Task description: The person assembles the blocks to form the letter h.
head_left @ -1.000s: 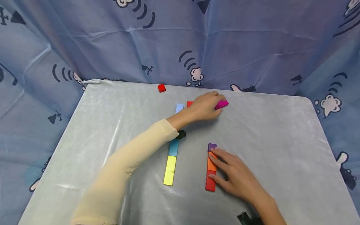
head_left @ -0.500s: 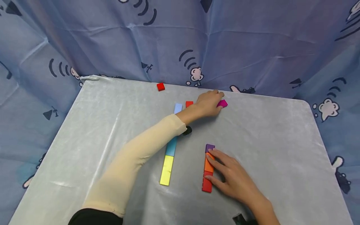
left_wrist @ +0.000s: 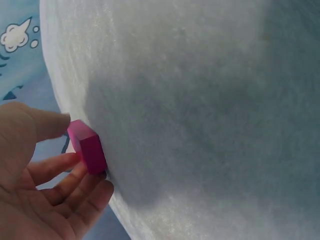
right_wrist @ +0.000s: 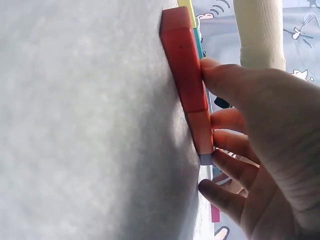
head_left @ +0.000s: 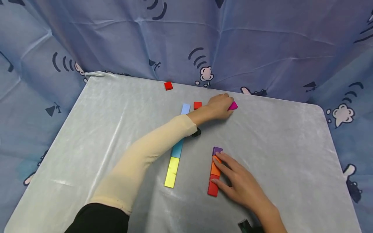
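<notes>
My left hand (head_left: 220, 107) reaches to the far side of the table and holds a magenta block (head_left: 233, 106). In the left wrist view the thumb lies at one end of that magenta block (left_wrist: 89, 147), with fingers on its other side. Nearer to me, my right hand (head_left: 243, 183) rests on a straight row of touching blocks. Its thumb touches the red block (head_left: 213, 186), and its fingertips lie on the orange block (head_left: 216, 166) and by the small purple block (head_left: 217, 150). The right wrist view shows the red block (right_wrist: 184, 65) close up, fingers fairly straight.
Left of centre runs another row: yellow block (head_left: 172, 172), teal block (head_left: 177, 149) and light blue block (head_left: 185, 109), partly under my left sleeve (head_left: 145, 152). A red block (head_left: 197, 105) sits beside my left wrist. A small red cube (head_left: 168, 85) lies near the back edge.
My left hand has shifted slightly right over the magenta block, covering more of it. The right hand stays on its row. The view has tilted slightly.
</notes>
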The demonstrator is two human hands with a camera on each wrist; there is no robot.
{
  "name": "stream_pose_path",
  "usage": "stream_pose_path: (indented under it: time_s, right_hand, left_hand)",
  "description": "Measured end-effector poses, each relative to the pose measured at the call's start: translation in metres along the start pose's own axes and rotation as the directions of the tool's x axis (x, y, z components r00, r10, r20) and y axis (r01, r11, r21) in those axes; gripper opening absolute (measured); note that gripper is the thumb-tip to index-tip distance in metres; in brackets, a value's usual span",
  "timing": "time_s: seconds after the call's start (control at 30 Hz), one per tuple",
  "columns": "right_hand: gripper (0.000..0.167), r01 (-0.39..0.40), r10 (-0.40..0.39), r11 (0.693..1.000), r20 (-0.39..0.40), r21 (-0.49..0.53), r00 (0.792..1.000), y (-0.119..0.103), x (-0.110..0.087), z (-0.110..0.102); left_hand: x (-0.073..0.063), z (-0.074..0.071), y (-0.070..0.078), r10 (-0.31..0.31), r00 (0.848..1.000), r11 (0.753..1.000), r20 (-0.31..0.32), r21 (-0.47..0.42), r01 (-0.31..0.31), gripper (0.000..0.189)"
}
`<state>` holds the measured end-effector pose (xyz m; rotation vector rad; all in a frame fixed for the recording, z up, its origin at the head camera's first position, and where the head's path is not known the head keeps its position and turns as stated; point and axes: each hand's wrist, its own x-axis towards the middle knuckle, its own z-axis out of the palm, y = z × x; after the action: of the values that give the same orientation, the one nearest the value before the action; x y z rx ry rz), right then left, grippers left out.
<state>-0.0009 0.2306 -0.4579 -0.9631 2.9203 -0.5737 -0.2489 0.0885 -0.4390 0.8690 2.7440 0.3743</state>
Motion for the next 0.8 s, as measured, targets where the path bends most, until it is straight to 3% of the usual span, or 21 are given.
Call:
stream_pose_path:
  time_s: [0.3,0.5,0.8]
  right_hand:
    - [0.072,0.017,-0.017,1.000,-0.027,0.002,0.999,-0.001,-0.002,0.002]
    - [0.072,-0.012,0.012,1.000,0.011,0.002,1.000,-0.002,0.000,0.000]
    - [0.073,-0.056,0.054,0.998,0.065,0.032,0.996,-0.003,0.000,-0.001]
  left_hand:
    - [0.000,0.000,0.003,0.017,1.000,1.000,-0.020,0.009,-0.017,0.020]
    - [-0.005,-0.003,-0.001,0.034,0.999,0.999,-0.037,-0.011,-0.034,0.013]
    - [-0.016,0.000,-0.002,0.103,0.995,0.994,-0.014,0.041,-0.102,0.021]
